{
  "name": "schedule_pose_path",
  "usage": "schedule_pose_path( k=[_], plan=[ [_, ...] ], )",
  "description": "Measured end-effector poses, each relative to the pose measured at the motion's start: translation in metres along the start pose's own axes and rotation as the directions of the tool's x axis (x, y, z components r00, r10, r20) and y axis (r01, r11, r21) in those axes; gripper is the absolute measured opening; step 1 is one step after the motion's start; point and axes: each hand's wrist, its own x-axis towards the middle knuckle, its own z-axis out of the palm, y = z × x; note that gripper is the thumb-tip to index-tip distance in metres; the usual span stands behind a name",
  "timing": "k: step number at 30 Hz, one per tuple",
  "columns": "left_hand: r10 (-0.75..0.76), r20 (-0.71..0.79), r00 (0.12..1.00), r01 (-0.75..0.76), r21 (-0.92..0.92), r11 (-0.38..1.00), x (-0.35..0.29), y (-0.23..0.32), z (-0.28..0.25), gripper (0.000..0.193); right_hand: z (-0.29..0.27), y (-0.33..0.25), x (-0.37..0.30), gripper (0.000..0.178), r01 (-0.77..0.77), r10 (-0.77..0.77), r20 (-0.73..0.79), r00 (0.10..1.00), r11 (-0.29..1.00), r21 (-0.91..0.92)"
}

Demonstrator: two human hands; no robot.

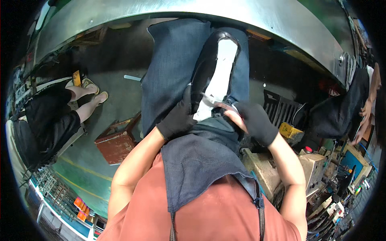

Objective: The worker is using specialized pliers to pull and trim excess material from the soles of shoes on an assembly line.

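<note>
A black shoe (204,66) lies along my denim-covered lap, toe pointing away, its long white underside (224,66) facing up. My left hand (178,119), in a black glove, is closed on the shoe's near left side. On the other side, my right hand (254,121) wears a black glove with bare fingertips showing. Its fingers are pinched together close to the shoe's near end. Something thin and pale (210,97) sticks out from them over the white underside; I cannot make out what it is. A denim apron (205,156) covers my front.
A metal table edge (193,8) curves across ahead of me. On the floor to the left stands a brown box (116,140). To the right are a black slatted chair (277,108), a yellow object (290,131) and machinery (263,168). Other people sit at both sides.
</note>
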Motion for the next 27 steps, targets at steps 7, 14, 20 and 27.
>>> schedule_pose_path(
  k=[7,14,20,27],
  plan=[
    [-0.078,0.059,0.995,0.079,-0.016,0.997,-0.003,0.015,-0.006,0.107,0.009,-0.062,-0.006,0.042,0.697,-0.703,-0.195,0.684,0.708,-0.110],
    [0.015,-0.073,0.997,0.000,0.195,0.981,-0.007,-0.005,0.003,0.105,0.022,-0.034,-0.021,0.041,0.428,-0.487,-0.174,0.856,0.857,-0.288],
    [0.148,-0.104,0.984,-0.066,0.554,0.830,-0.023,0.051,-0.048,0.086,0.029,0.022,-0.012,0.039,0.147,-0.157,-0.176,0.972,0.987,-0.066],
    [0.415,-0.434,0.800,-0.363,0.201,0.910,0.018,0.140,-0.097,0.073,0.028,0.046,-0.080,0.032,-0.157,0.228,-0.223,0.948,0.942,0.295]
  ],
)
